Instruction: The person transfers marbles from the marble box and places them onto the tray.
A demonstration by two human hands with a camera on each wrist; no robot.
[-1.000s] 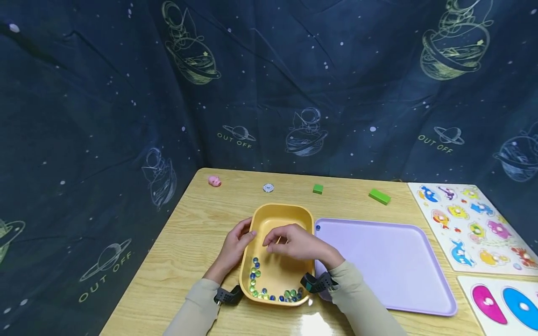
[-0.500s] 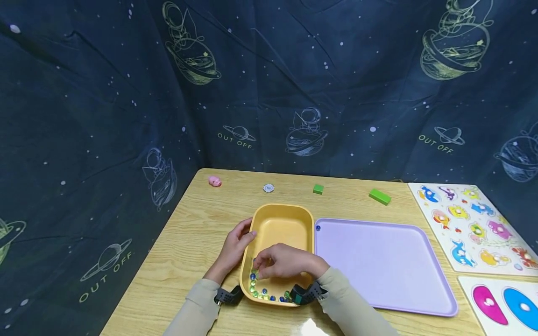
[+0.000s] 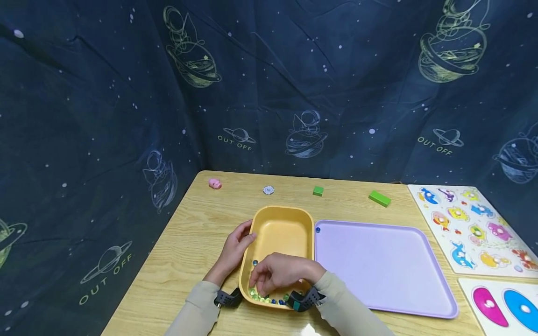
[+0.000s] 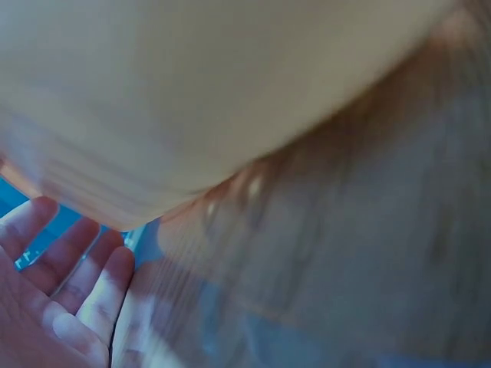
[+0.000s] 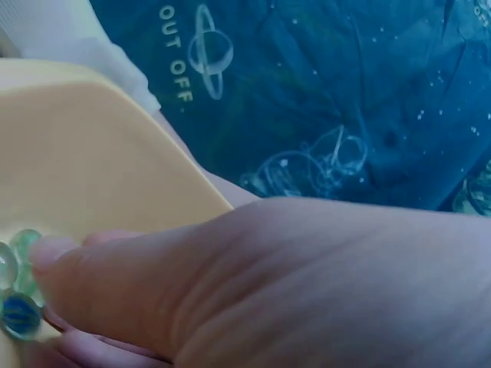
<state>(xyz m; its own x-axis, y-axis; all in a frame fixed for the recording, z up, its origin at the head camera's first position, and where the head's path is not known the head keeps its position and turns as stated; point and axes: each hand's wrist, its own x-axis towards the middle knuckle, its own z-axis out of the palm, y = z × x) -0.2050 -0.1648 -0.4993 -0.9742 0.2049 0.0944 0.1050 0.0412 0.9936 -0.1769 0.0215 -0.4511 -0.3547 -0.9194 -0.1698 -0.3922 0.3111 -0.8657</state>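
Note:
A yellow tub [image 3: 283, 233] stands on the table with green and blue glass marbles [image 3: 267, 300] along its near side; one blue marble [image 3: 255, 262] lies by its left wall. My left hand [image 3: 233, 247] rests against the tub's left side, its thumb at the rim. In the left wrist view, its fingers [image 4: 103, 295] lie fairly straight beside the outer wall. Inside the tub, my right hand [image 3: 279, 271] reaches down with bent fingers to the near-left marbles. The right wrist view has the thumb tip against green marbles [image 5: 29, 249]; whether any is pinched is hidden.
Right of the tub lies a purple tray [image 3: 382, 266] with a blue marble [image 3: 318, 229] in its corner. A pink pig [image 3: 215, 183], a white chip [image 3: 268, 190] and green blocks [image 3: 379, 198] line the back. Puzzle boards [image 3: 475, 224] lie at right.
My right hand has come down and toward the tub's near-left corner, from above the middle to the marbles. My left hand has stayed at the tub's side.

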